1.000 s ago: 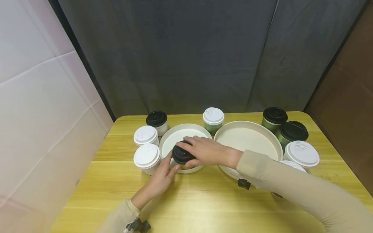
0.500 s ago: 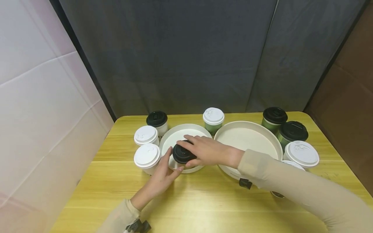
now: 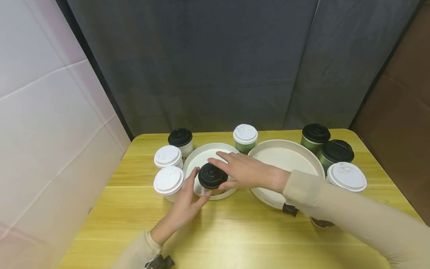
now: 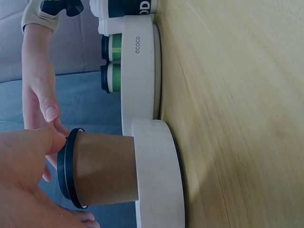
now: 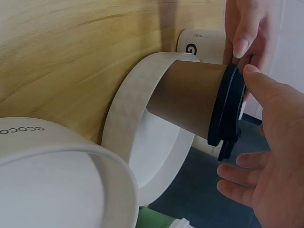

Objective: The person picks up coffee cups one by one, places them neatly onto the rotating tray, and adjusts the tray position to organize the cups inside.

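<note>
A brown paper cup (image 4: 104,168) with a black lid (image 3: 212,175) stands upright in the smaller cream round tray (image 3: 196,156). Its left side is flanked by my left hand (image 3: 181,205), with the thumb and index finger spread straight beside the lid. In the left wrist view that thumb overlaps the lid's edge. On the cup's other side, my right hand (image 3: 250,171) has its fingers extended and spread; the right wrist view shows its thumb tip near the lid and the other fingers away from the cup.
A larger cream tray (image 3: 285,155) lies to the right, partly under my right forearm. White-lidded cups (image 3: 169,180) and a black-lidded cup (image 3: 180,137) line the left. A white-lidded green cup (image 3: 245,133) stands behind. More lidded cups (image 3: 337,150) crowd the right side.
My right hand has slid right and its fingers have spread from the lid, so more of the lid shows. My left thumb and index finger have opened slightly; the cup has stayed about in place.
</note>
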The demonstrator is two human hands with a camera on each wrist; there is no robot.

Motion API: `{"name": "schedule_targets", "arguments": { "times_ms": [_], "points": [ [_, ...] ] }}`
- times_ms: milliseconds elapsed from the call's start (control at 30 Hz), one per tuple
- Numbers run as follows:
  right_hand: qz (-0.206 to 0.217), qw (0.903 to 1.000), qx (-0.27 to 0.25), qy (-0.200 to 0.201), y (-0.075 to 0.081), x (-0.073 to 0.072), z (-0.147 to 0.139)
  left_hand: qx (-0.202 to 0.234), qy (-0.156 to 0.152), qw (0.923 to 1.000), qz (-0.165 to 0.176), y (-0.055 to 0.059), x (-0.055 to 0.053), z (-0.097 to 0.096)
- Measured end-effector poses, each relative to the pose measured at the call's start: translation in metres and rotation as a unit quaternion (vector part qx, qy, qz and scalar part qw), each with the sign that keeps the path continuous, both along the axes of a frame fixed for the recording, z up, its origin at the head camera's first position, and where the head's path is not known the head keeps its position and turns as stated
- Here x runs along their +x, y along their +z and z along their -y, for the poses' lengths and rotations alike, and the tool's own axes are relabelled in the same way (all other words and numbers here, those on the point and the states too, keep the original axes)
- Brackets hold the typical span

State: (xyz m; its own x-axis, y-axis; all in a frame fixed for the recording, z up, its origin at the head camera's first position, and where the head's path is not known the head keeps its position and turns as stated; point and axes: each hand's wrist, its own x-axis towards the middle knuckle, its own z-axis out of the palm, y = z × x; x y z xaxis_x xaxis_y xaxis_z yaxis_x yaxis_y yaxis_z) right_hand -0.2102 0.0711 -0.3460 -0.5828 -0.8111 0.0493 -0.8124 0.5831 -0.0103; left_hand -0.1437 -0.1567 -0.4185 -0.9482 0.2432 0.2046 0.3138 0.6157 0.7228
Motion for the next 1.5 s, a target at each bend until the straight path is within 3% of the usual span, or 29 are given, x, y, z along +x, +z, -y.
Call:
{"name": "schedule_targets", "arguments": {
  "times_ms": [467,733,867,1133,1300,1500],
  "points": [
    [-0.011,0.9999,-0.004,0.003,-0.002,0.003,-0.015,-0.013,0.011,0.9967,-0.08,0.002,0.0,-0.006],
    [-0.006,1.0,-0.001,-0.008,-0.004,0.006,-0.025,-0.055,0.0,0.9833,-0.173,0.012,0.002,-0.018],
    [-0.008,0.9999,0.004,-0.012,-0.006,0.008,-0.03,-0.061,-0.014,0.9784,-0.197,0.016,0.003,-0.026],
    [-0.018,0.9991,0.019,-0.032,-0.017,0.011,-0.043,-0.07,-0.047,0.9731,-0.214,0.024,0.01,-0.039],
    [-0.006,0.9982,0.027,-0.054,-0.02,0.015,-0.051,-0.08,-0.071,0.974,-0.199,0.028,0.017,-0.045],
    [0.011,0.9964,0.026,-0.08,-0.027,0.017,-0.056,-0.112,-0.111,0.9693,-0.188,0.025,0.03,-0.056]
  ]
}}
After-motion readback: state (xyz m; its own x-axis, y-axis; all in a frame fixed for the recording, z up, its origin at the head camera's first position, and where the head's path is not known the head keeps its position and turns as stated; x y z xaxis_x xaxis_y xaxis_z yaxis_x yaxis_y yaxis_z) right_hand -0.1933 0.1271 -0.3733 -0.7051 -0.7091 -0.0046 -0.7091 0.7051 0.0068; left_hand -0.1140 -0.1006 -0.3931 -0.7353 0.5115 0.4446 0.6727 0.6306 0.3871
